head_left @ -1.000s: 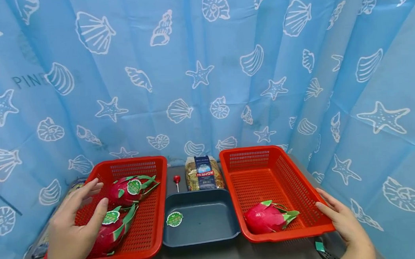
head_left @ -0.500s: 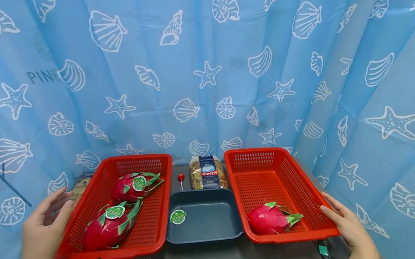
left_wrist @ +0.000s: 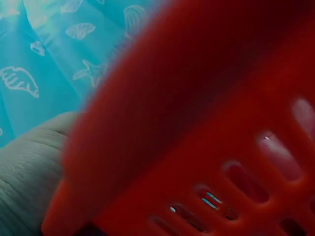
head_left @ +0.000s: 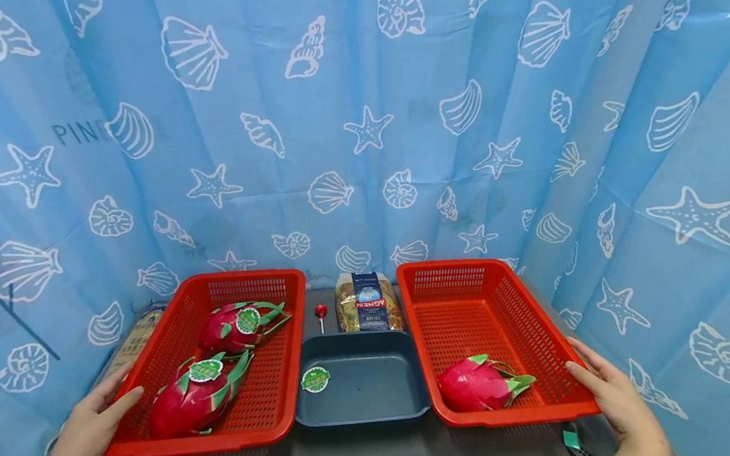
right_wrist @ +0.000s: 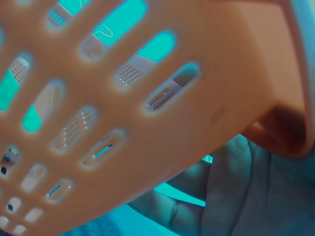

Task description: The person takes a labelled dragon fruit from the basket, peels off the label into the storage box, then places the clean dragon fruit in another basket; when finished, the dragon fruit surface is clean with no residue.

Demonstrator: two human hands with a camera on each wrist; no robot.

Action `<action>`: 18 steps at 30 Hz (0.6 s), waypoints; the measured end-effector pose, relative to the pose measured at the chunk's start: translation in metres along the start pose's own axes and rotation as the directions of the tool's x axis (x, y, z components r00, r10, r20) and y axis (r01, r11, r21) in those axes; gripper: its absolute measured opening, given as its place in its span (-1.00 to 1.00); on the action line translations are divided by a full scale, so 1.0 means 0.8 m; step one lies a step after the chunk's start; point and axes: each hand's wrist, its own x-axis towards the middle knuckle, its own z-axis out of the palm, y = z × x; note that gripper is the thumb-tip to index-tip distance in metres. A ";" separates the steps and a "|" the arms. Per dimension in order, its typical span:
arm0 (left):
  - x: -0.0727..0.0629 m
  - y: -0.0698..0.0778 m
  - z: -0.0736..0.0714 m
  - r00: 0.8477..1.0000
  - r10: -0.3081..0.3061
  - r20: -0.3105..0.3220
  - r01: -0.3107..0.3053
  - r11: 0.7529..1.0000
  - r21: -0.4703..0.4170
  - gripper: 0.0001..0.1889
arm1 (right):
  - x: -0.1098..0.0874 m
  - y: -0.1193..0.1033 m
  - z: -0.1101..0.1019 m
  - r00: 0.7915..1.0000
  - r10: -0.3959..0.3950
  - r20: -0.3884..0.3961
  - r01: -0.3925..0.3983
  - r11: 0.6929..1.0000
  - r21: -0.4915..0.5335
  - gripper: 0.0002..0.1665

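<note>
My left hand (head_left: 91, 422) holds the left side of a red plastic basket (head_left: 257, 409), thumb over the rim and fingers outside. Two dragon fruits with green stickers lie in this basket, one (head_left: 223, 331) behind the other (head_left: 184, 408). On the far side, my right hand (head_left: 613, 394) grips the right wall of a second red basket (head_left: 452, 320), which contains one dragon fruit (head_left: 484, 386). In the right wrist view, fingers (right_wrist: 182, 211) reach beneath that basket's slotted wall (right_wrist: 211, 103). The left wrist view is mostly filled by the other basket's rim (left_wrist: 133, 118).
Between the baskets sits a dark blue-grey tray (head_left: 369, 395) with a green sticker (head_left: 315, 379) inside. Behind it are a red lollipop (head_left: 321, 310) and an Agnesi pasta bag (head_left: 370, 304). Another package (head_left: 136, 339) lies left of the left basket. A blue shell-print curtain (head_left: 360, 151) hangs behind.
My left hand has moved from above the left basket out to its left side and taken hold of the rim. The right hand keeps its hold. The head view has shifted slightly.
</note>
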 end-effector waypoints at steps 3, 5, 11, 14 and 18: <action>0.002 -0.004 0.002 1.000 0.018 0.013 -0.017 0.999 -0.035 -0.25 | -0.001 -0.003 0.001 1.000 0.010 0.000 -0.010 1.000 -0.013 -0.10; 0.001 -0.005 0.003 1.000 0.023 0.011 -0.023 0.999 -0.047 -0.29 | -0.002 -0.006 0.001 1.000 0.016 0.000 -0.016 0.999 -0.041 -0.10; 0.002 -0.005 0.005 1.000 0.025 0.007 -0.024 0.996 -0.083 -0.30 | -0.012 -0.028 -0.005 0.998 0.056 0.021 -0.047 0.953 -0.300 -0.08; 0.002 -0.006 0.005 0.999 0.030 0.012 -0.028 0.995 -0.093 -0.30 | -0.022 -0.044 -0.011 0.997 0.068 0.027 -0.052 0.917 -0.395 -0.05; 0.003 -0.006 0.004 0.999 0.035 0.011 -0.034 0.995 -0.090 -0.29 | -0.037 -0.067 -0.010 0.999 0.035 -0.011 -0.037 0.908 -0.418 0.00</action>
